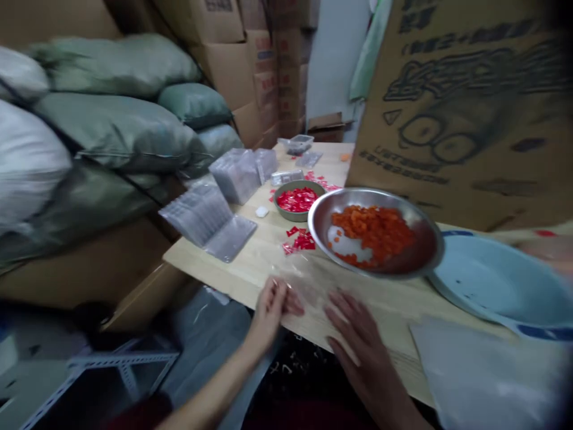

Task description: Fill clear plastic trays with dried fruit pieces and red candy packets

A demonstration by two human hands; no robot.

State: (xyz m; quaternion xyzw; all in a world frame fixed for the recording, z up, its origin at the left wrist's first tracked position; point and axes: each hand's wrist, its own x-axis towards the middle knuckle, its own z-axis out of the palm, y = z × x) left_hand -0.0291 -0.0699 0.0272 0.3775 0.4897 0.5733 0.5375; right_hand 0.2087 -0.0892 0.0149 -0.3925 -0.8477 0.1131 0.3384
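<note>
My left hand [271, 304] is at the table's near edge, its thumb and fingers pinched on a clear plastic bag [302, 278] whose outline is faint. To its right my right hand [358, 337] is stretched out low over the table, fingers apart and somewhat blurred; whether it touches the bag I cannot tell. Beyond the hands lie small red packets [302, 240], with more in a green bowl [299, 200]. A tilted steel bowl [432, 242] holds orange pieces [373, 230] and a white patch at its left.
Clear plastic cases [237, 173] stand in rows at the table's left. On the right are a light blue basin [483, 280], clear plastic sheets [487, 370] and a blurred hand [548, 251] of another person. A large carton [456, 119] stands behind; stuffed sacks [116, 125] fill the left.
</note>
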